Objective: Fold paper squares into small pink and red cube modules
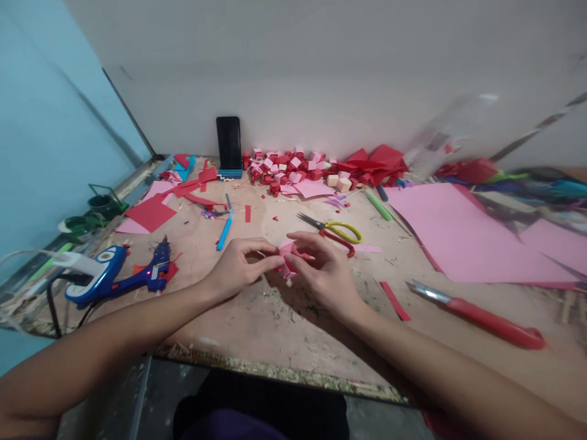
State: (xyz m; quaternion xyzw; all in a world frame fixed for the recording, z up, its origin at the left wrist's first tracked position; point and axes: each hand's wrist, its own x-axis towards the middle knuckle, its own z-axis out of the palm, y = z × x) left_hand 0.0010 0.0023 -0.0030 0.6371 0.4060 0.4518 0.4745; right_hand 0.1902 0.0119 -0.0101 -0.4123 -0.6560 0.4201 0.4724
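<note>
Pinching a small pink paper piece (288, 256) between them, our left hand (238, 266) and right hand (321, 269) meet just above the middle of the tabletop (257, 324), a little toward its near edge. The left thumb and forefinger are pressed together on the piece's left side. The right fingers curl over its top and right side, closed on it as well.

To handle it well, we judge that both pinches should sit close to the crease and press rather than pull, since thin paper tears and wrinkles easily. We should hold it low over the board and watch our right forearm, because the red-handled knife (481, 315) lies near the right edge with its blade out. The scissors (337, 231) lie just beyond our right hand.

Our right fingers cover most of the piece, so we cannot tell its shape or whether the red speck beneath it belongs to it. The far right corner is smeared, and a clear object there cannot be made out. The pile of red and pink folded bits (288, 168) along the far edge is too small to sort.
</note>
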